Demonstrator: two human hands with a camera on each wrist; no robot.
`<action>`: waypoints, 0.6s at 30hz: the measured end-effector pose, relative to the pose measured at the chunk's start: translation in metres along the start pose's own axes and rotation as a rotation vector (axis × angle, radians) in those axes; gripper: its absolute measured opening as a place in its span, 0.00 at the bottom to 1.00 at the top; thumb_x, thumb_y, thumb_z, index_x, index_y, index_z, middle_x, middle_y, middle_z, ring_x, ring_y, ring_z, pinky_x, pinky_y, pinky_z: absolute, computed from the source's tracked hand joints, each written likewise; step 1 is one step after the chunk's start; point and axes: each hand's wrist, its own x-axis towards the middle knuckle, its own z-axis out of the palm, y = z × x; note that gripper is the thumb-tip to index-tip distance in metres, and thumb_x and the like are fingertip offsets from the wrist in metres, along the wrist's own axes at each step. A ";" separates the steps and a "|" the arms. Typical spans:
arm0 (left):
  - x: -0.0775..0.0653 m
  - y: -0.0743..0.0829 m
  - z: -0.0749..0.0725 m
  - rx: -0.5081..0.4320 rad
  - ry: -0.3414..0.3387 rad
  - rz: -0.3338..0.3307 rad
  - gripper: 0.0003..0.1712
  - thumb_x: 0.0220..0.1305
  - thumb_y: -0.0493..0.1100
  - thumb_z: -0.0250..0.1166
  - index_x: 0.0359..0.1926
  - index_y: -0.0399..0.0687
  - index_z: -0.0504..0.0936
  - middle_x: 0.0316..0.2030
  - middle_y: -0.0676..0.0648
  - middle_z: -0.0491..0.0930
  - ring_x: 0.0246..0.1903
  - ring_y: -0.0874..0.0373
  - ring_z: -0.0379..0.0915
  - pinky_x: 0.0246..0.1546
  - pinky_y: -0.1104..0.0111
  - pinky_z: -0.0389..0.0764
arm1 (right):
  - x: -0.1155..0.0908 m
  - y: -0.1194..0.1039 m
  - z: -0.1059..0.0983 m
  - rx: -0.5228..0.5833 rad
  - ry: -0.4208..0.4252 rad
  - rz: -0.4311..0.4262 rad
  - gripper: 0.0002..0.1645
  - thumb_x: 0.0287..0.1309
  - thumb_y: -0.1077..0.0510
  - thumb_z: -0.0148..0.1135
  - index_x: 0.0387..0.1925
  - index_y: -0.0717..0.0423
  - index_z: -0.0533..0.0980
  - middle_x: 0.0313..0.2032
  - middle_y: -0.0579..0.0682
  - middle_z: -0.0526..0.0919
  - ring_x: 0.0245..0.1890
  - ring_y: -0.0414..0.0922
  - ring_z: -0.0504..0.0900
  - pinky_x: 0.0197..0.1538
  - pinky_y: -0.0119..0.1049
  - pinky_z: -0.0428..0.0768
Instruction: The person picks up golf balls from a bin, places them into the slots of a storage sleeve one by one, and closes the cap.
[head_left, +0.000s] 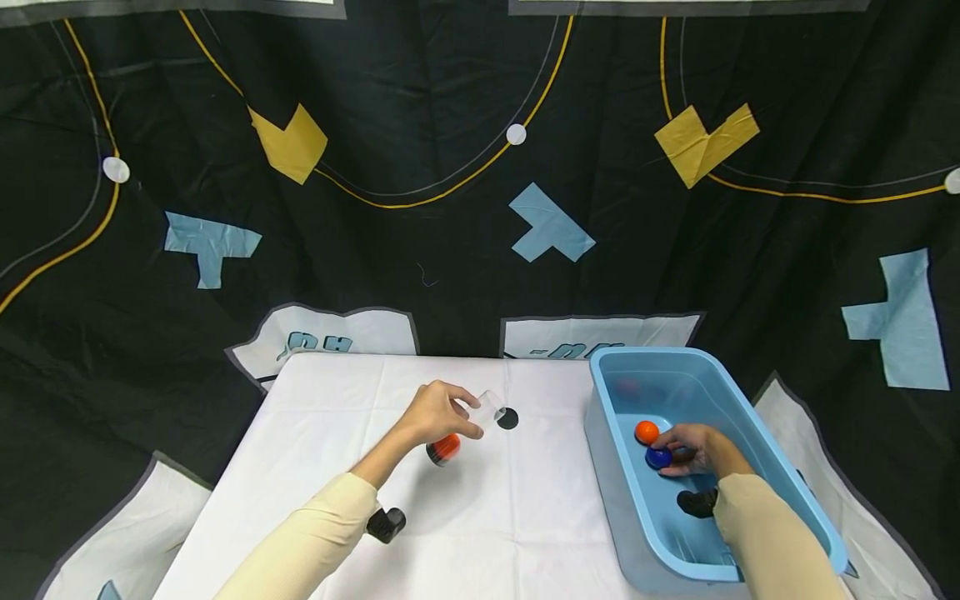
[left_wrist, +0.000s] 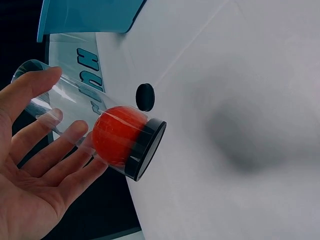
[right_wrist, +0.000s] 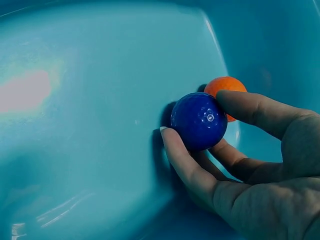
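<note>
My left hand holds a clear plastic tube at a tilt above the white table. A black cap closes the tube's lower end, and an orange-red ball lies inside against it. The upper end is bare of any cap. A round black lid lies on the table just beyond the tube. Down inside the blue bin, my right hand pinches a dark blue golf ball between thumb and fingers. An orange golf ball sits right beside it, partly hidden by the thumb.
The bin stands at the table's right side, its tall walls around my right hand. The white tablecloth stretches between the bin and my left arm. Behind the table hangs a black sheet with blue and yellow tape marks.
</note>
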 end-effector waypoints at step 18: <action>-0.001 0.002 -0.001 0.030 -0.005 0.008 0.25 0.40 0.46 0.84 0.43 0.47 0.90 0.33 0.47 0.90 0.37 0.57 0.84 0.39 0.65 0.83 | -0.024 -0.020 -0.011 -0.086 -0.119 -0.067 0.26 0.70 0.62 0.57 0.60 0.76 0.62 0.44 0.66 0.78 0.41 0.56 0.89 0.53 0.42 0.84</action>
